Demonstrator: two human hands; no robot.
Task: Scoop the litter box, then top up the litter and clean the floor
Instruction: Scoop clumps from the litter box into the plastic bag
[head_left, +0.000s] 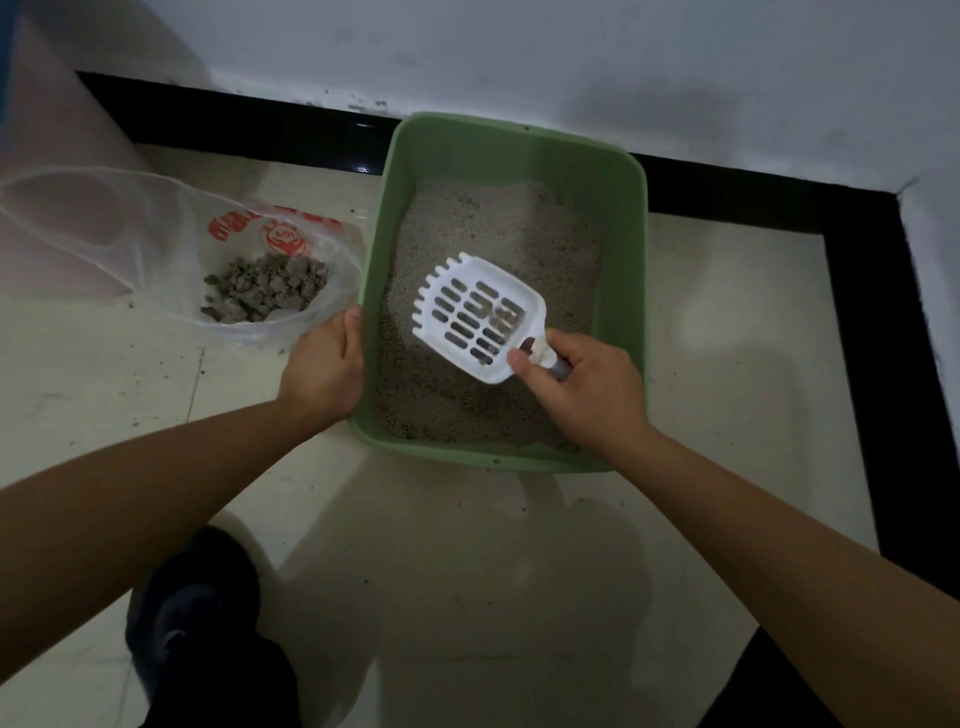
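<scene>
A green litter box (636, 291) stands on the pale tiled floor against the wall, with grey litter (498, 228) spread inside. My right hand (587, 389) grips the handle of a white slotted scoop (475, 314), held just above the litter with a small clump in it. My left hand (324, 364) grips the box's left rim near its front corner. A clear plastic bag (156, 244) with red print lies open on the floor to the left, holding a heap of dark clumps (267, 288).
A black skirting band (249, 124) runs along the white wall and turns at the right. Small specks of litter dot the floor (467, 545) around the box and bag. My dark shoe (192, 613) shows at the bottom left.
</scene>
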